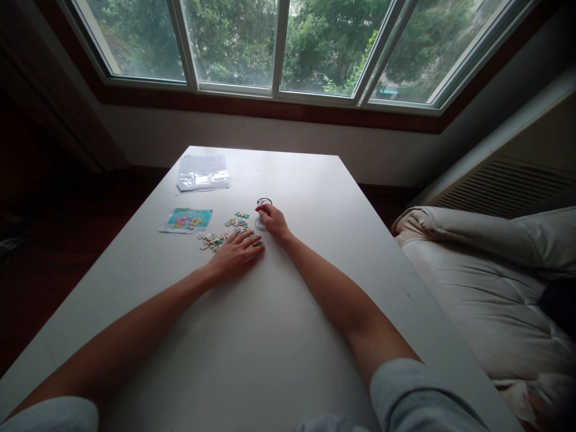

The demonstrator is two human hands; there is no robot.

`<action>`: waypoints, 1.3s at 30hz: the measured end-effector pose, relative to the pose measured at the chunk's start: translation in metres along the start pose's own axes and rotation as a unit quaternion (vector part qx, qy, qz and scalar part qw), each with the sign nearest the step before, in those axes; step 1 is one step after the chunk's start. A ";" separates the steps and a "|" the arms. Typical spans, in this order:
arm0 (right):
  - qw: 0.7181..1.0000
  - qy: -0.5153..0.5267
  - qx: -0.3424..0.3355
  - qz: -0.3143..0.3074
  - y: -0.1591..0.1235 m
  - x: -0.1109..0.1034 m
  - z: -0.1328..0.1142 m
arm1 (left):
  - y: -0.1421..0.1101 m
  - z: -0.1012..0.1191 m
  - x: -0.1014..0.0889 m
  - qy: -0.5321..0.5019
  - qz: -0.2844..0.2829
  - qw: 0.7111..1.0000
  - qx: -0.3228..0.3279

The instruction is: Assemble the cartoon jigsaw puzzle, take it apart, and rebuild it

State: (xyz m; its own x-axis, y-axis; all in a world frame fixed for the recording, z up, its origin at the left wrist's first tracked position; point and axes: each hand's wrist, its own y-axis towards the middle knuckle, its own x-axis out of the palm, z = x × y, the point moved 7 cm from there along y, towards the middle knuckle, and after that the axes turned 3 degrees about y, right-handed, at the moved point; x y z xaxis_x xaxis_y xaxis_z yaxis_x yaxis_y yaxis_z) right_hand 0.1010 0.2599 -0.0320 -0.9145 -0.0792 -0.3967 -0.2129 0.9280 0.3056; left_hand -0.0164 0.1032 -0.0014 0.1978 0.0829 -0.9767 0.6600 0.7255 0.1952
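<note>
My left hand [237, 254] lies palm down on the table, fingers stretched and slightly apart, at the near edge of a loose pile of small jigsaw puzzle pieces [210, 242]. Some of those pieces are pale and others turquoise, and part of the pile is hidden under the fingers. Just to the right, my right hand [273, 221] has its fingers curled closed at a small clear object with a dark round rim [264, 200]. The hand covers its middle, so its exact kind is unclear. Left of the pile lies a colourful picture sheet [188, 220] with a turquoise background.
Clear plastic sleeves or papers [203, 173] lie at the far left of the white table [288, 336]. A pale cushioned seat [486, 270] stands along the right side. Beyond the table's far edge are a wall and a window [274, 54].
</note>
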 end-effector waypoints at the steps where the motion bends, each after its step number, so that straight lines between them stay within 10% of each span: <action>1: 1.000 -0.019 -0.013 -0.006 -0.001 0.001 -0.004 | -0.001 -0.006 -0.003 0.006 0.010 1.000 -0.018; 12: 0.963 -0.171 -0.148 -0.149 -0.021 0.036 -0.033 | -0.019 -0.090 -0.008 0.006 0.098 0.957 -0.273; 17: 0.952 -0.150 -0.184 -0.194 -0.026 0.044 -0.040 | -0.020 -0.098 0.006 -0.015 0.080 0.956 -0.283; 29: 0.950 0.260 0.022 -0.173 -0.025 0.035 -0.043 | -0.019 -0.109 -0.013 -0.235 0.173 0.926 -0.240; 34: 0.974 0.168 0.047 -0.147 -0.015 0.015 -0.036 | -0.046 -0.168 -0.010 -0.257 0.216 0.864 -0.375; 39: 0.960 -0.043 0.091 -0.261 -0.017 0.010 -0.026 | -0.062 -0.205 -0.006 -0.271 0.240 0.833 -0.419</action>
State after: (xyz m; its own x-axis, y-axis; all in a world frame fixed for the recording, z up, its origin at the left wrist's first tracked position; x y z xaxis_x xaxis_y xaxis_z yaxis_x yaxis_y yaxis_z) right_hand 0.0862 0.2338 -0.0191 -0.6658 -0.5280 -0.5272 -0.5645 0.8185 -0.1069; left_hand -0.2074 0.1981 -0.0259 0.7403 0.3453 -0.5768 -0.2828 0.9383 0.1989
